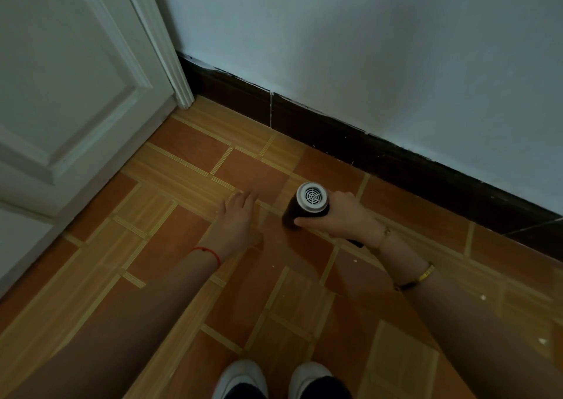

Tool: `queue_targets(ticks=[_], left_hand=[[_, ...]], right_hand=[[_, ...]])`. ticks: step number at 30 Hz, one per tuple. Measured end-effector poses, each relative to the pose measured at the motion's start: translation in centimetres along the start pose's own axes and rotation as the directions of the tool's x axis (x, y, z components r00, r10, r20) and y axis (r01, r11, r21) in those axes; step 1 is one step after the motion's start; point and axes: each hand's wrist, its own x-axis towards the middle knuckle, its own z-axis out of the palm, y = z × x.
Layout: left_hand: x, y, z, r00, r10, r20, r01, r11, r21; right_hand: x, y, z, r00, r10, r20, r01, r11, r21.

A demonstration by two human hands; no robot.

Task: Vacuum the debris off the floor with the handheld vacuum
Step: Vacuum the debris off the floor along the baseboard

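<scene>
My right hand grips a small black handheld vacuum held upright, its round white vented end facing up and its nozzle down at the tiled floor. My left hand rests flat on the floor just left of the vacuum, fingers spread, holding nothing. Small white specks of debris lie on the tiles to the right, with another white speck nearer the right edge and a tiny fleck between my arms.
A white panelled door and its frame stand at the left. A pale wall with a dark skirting board runs diagonally behind the vacuum. My two white shoes show at the bottom edge.
</scene>
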Motion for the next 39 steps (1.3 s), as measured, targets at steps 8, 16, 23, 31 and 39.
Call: queue_targets(ticks=[8, 16, 23, 31, 39], left_hand=[[0.1, 0.3, 0.1, 1.0, 0.003, 0.01, -0.003, 1.0, 0.027], [0.6, 1.2, 0.5, 1.0, -0.002, 0.0, 0.002, 1.0, 0.027], [0.7, 4.5, 1.4, 0.995, 0.078, 0.058, -0.081, 0.996, 0.042], [2.6, 6.0, 3.3, 0.981, 0.184, 0.069, -0.189, 0.979, 0.077], [3.5, 8.4, 3.9, 0.965, 0.258, 0.053, -0.261, 0.964, 0.057]], right_hand=[[-1.4, -1.5, 2.0, 0.963, -0.095, 0.251, 0.074, 0.993, 0.091], [-3.5, -0.6, 2.6, 0.95, -0.097, 0.296, 0.059, 0.989, 0.133], [-5.4, 3.2, -0.1, 0.997, 0.042, -0.066, -0.035, 0.995, 0.093], [-6.0, 6.8, -2.6, 0.903, 0.241, -0.356, -0.208, 0.97, 0.128], [-6.6, 7.6, -3.1, 0.93, 0.225, -0.291, -0.205, 0.974, 0.1]])
